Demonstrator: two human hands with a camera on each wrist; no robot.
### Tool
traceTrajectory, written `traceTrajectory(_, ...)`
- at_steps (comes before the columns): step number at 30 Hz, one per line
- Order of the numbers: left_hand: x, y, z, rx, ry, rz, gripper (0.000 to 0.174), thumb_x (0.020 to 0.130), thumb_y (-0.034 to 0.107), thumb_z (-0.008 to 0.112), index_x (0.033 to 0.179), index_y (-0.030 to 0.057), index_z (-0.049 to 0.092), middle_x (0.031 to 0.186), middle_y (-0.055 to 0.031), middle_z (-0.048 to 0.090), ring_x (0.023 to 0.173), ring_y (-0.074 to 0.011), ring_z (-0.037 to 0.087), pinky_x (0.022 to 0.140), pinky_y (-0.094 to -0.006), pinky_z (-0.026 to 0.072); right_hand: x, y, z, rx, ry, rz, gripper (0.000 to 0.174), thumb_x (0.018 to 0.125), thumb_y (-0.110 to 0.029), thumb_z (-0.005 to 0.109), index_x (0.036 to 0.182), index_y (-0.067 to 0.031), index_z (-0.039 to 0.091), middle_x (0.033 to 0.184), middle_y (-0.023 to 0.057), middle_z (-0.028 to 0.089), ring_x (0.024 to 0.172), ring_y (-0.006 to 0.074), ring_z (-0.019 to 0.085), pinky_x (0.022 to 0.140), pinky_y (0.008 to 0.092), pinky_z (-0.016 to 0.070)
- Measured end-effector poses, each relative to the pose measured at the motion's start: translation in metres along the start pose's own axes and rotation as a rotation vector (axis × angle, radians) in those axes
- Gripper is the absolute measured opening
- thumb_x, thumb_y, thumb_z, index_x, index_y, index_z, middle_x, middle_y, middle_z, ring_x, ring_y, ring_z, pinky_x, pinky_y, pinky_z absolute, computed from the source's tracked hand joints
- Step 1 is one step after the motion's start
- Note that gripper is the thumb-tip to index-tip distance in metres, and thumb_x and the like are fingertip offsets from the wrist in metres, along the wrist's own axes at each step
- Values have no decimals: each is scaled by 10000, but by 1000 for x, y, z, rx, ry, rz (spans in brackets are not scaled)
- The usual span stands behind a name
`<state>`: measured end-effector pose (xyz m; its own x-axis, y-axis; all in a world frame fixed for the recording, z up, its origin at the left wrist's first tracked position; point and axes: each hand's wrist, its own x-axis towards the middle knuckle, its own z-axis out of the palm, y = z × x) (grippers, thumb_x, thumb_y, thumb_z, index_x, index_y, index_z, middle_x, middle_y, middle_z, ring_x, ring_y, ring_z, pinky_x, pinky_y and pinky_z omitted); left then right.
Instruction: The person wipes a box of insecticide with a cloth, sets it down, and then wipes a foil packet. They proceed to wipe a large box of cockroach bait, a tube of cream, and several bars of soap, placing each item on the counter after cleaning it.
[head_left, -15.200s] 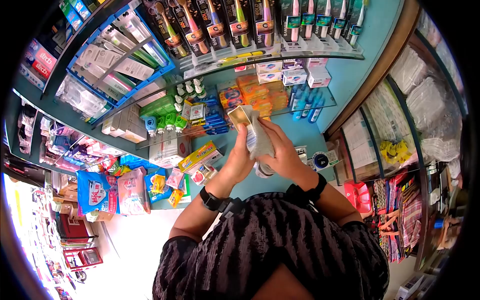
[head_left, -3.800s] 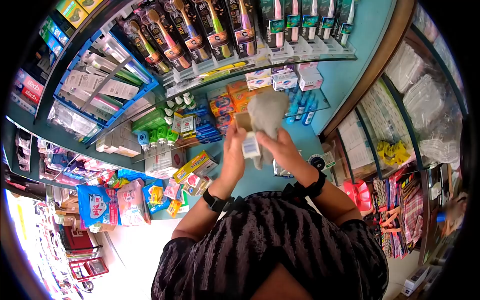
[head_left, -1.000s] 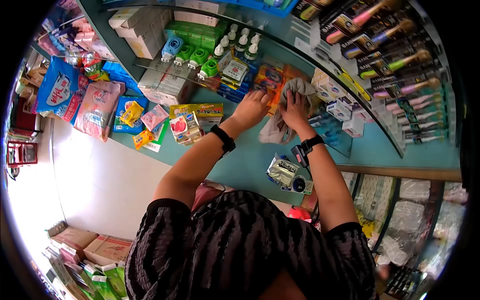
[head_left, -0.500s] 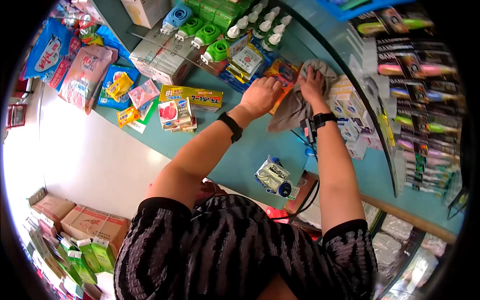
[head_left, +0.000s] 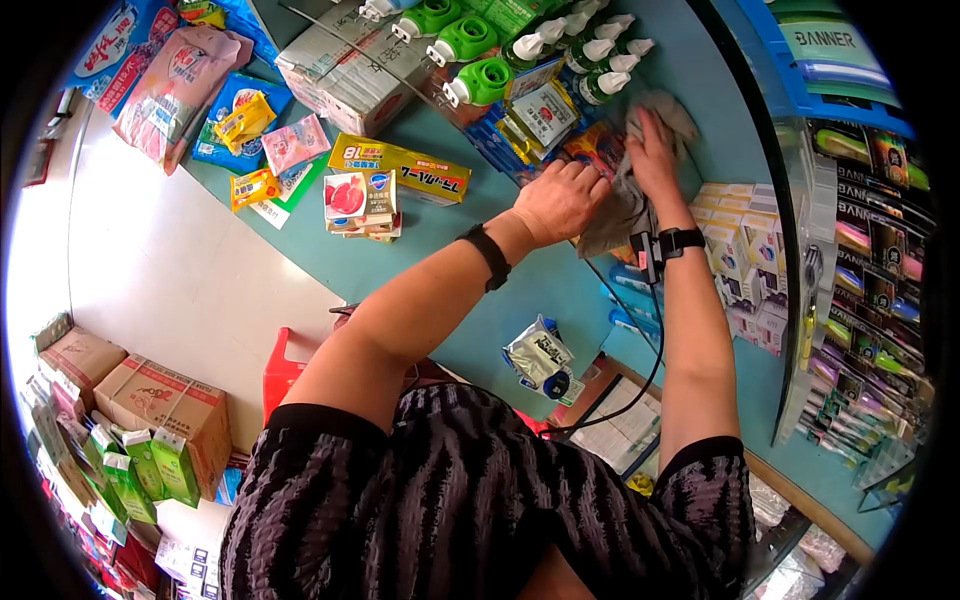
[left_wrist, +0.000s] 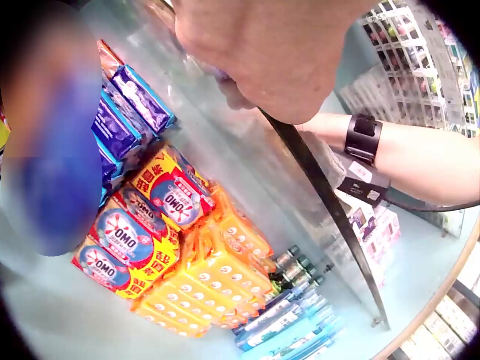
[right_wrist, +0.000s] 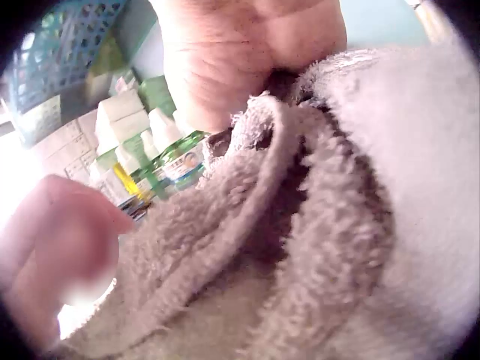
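In the head view my right hand (head_left: 652, 155) presses a grey terry cloth (head_left: 610, 225) against the glass shelf, its fingers stretched over the fabric. Bunched folds of this cloth (right_wrist: 225, 240) fill much of the right wrist view, under the heel of the hand. My left hand (head_left: 562, 203) is beside the cloth, with fingers curled over the shelf's front edge. In the left wrist view that hand overlaps the dark edge of the glass shelf (left_wrist: 322, 187). Beneath the glass are red OMO packs (left_wrist: 124, 240) and orange packs (left_wrist: 214, 281).
White-capped bottles (head_left: 603, 85) and green bottles (head_left: 480, 82) stand left of the hands. A yellow box (head_left: 430, 178), stacked soap boxes (head_left: 360, 200) and a silver packet (head_left: 540, 352) lie on the counter. Toothbrush packs (head_left: 885, 265) hang at right; a cable (head_left: 655, 370) runs from the right wrist.
Earlier both hands held a small white box in the cloth; now the box is out of the hands. Both hands have moved to the glass shelf, and the head view has turned.
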<state>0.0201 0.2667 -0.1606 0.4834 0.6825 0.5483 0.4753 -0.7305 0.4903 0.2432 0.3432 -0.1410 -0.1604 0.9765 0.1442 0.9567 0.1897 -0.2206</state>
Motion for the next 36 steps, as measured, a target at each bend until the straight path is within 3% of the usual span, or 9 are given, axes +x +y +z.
traceTrajectory(1,0,0,0,-3,1,1,219,734,138,529,947,86,528,827,-43,515,809,-220,536,708,-327,424,2,-7,1,33,-10,-87,505,855,-194,530,1330,-81,402,1413,197,327,1289,398,302,1044,429,296)
traceTrajectory(6,0,-1,-1,-5,8,6,196,735,143,524,921,83,523,835,-47,518,811,-222,540,714,-331,429,35,-2,1,202,-51,-17,636,803,-264,591,1372,-96,362,1422,192,320,1294,390,307,1051,428,283)
traceTrajectory(10,-1,0,-2,4,-28,-13,182,738,142,521,909,78,518,842,-54,522,822,-231,543,724,-333,431,63,9,20,0,-53,-29,688,770,-339,577,1378,-111,350,1422,194,316,1275,417,311,1056,490,242)
traceTrajectory(17,-1,0,0,-38,10,-8,155,754,125,512,899,73,509,838,-64,529,819,-245,549,732,-347,438,50,-1,21,-103,1,-4,657,789,-311,545,1393,-170,331,1454,163,279,1247,428,342,1045,466,284)
traceTrajectory(18,-1,-1,0,-46,16,-11,166,758,128,517,913,71,511,838,-66,531,820,-246,549,733,-347,440,46,-5,20,-136,-47,72,647,804,-293,538,1401,-171,318,1453,170,277,1260,419,329,1048,454,287)
traceTrajectory(25,0,1,-6,-80,99,1,302,761,180,604,1021,65,502,917,-91,542,862,-258,549,755,-338,453,-10,-45,3,-30,-70,24,607,827,-230,542,1395,-181,333,1438,182,295,1280,410,304,1056,445,284)
traceTrajectory(31,-1,3,-20,-183,159,98,445,790,281,613,1154,73,466,1093,-129,495,1025,-294,498,856,-366,418,-58,-72,-10,68,-99,-170,501,875,-241,491,1360,-155,396,1424,143,337,1290,372,306,1061,440,279)
traceTrajectory(32,-2,2,-23,-216,158,126,475,790,308,619,1173,76,460,1114,-135,490,1054,-301,488,879,-369,409,-60,-68,-7,26,-100,-295,483,876,-258,490,1340,-141,421,1413,130,356,1291,355,309,1062,430,282)
traceTrajectory(36,-3,-2,-22,-339,163,134,604,803,454,607,1227,61,432,1203,-166,466,1131,-340,461,953,-401,392,-80,-76,3,139,-98,-161,451,848,-260,529,1273,-123,466,1372,140,385,1245,378,339,1042,450,302)
